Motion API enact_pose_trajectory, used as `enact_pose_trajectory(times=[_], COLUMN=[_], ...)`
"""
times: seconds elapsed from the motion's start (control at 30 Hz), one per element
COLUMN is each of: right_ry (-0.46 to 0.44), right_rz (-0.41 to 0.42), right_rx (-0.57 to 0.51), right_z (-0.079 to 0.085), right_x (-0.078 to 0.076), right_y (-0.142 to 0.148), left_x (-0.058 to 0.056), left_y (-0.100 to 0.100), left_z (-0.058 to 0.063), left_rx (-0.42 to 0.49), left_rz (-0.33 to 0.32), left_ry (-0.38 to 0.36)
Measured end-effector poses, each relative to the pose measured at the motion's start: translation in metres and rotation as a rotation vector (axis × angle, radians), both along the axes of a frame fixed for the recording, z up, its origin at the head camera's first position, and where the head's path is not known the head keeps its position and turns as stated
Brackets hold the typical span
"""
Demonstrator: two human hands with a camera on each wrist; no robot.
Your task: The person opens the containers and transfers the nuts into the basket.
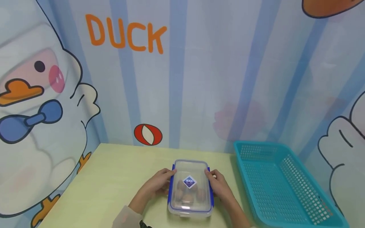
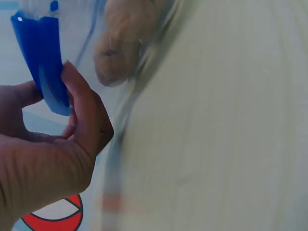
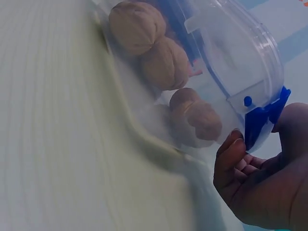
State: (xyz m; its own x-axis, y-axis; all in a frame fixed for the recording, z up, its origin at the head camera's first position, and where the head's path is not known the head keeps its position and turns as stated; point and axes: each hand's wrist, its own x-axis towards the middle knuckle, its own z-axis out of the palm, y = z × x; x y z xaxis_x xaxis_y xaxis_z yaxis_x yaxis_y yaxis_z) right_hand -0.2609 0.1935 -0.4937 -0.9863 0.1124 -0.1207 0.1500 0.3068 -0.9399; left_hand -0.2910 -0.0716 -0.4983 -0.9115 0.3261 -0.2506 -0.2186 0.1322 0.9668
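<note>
A clear plastic food container [image 1: 189, 202] with blue side latches and a diamond "BXH" label on its lid is on the table between my hands. Several walnuts [image 3: 138, 28] show through its wall. My left hand [image 1: 160, 182] grips the left side, its thumb and fingers around a blue latch [image 2: 45, 57] in the left wrist view. On the opposite side my right hand [image 1: 219, 185] pinches the other blue latch [image 3: 262, 122] between thumb and curled fingers.
A teal plastic basket [image 1: 251, 193] with perforated walls stands at the right on the pale yellow table [image 1: 114, 177]. Behind the table hangs a blue-striped curtain [image 1: 199, 79] printed with ducks and the word "DUCK".
</note>
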Motion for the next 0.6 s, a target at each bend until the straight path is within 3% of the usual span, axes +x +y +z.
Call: enact_pose_trajectory(times=[0.1, 0.37, 0.6], right_ry=[-0.022, -0.101, -0.097], right_rz=[0.028, 0.127, 0.140], right_rx=[-0.046, -0.343, -0.389], right_z=[-0.003, -0.015, -0.019], right_x=[-0.003, -0.007, -0.008], right_y=[0.003, 0.008, 0.010], left_x=[-0.004, -0.003, -0.005], left_y=[0.000, -0.001, 0.002], left_z=[-0.003, -0.003, -0.003], left_rx=[0.060, 0.064, 0.075], left_rz=[-0.034, -0.043, -0.039], left_ry=[-0.037, -0.028, -0.037])
